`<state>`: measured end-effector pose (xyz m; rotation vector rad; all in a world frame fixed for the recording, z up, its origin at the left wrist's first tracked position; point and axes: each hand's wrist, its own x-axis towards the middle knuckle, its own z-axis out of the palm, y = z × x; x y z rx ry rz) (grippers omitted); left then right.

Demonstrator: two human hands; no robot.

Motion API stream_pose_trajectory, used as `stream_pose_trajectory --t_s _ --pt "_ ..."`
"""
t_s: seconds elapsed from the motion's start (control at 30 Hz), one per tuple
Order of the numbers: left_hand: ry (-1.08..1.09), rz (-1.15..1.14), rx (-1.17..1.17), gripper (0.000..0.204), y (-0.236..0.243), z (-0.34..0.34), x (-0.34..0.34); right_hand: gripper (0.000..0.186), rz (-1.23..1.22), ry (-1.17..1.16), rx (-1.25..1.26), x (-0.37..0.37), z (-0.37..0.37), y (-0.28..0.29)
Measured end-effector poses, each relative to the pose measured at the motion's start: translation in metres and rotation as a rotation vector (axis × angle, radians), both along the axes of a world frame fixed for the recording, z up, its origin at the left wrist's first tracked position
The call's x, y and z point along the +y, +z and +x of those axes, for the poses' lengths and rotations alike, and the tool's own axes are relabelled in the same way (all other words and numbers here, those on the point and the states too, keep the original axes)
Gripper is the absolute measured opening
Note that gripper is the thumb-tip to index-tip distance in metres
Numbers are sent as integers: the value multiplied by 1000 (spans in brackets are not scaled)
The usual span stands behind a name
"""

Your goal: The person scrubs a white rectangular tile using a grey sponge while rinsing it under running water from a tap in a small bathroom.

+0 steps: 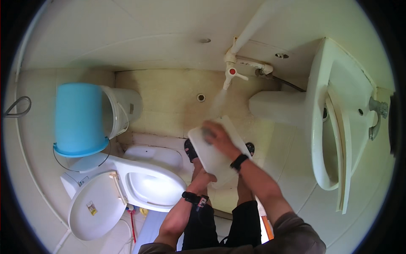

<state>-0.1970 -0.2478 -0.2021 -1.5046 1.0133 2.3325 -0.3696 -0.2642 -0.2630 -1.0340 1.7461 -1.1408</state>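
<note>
I see the white panel (213,163) near the running tap (230,74). The left hand (205,178) has fingers closed on its near edge; the right hand (217,134) curls fingers around a grey scrubber (207,132) against its face.

Plain white on the rectangular panel (235,136); dull grey on the pad (207,133). Solid black on the right wristband (239,162) and the shorts (245,220); black with a small pink-and-white patterned patch on the left wristband (192,197). Dark grey-brown, unpatterned, on the shirt (292,237). White on the wall tap (229,80), with red on the round cap (232,71). Light blue on the larger bucket (80,118), deeper blue along the rim; white on the smaller bucket (120,106). Glossy white on the toilet (171,188) and washbasin (353,89). Grey on the basin faucet (377,108). Beige on the floor tiles (165,106). Red on the thin stick (133,224).
</note>
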Motion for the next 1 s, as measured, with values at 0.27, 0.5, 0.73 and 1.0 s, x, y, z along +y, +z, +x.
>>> stream_pose_trajectory --t_s 0.27,0.5,0.73,1.0 --pt "120 -289 -92 61 -75 42 37 40 55 18 202 39 -14 -15" --pt "577 -280 35 56 2 6 -65 46 267 34 -169 111 -10 20" --pt "679 -112 132 35 9 2 -83 43 655 -306 -349 222 -32 4" --pt "480 -83 299 26 -84 -70 -74 42 674 -382 -455 241 -30 29"
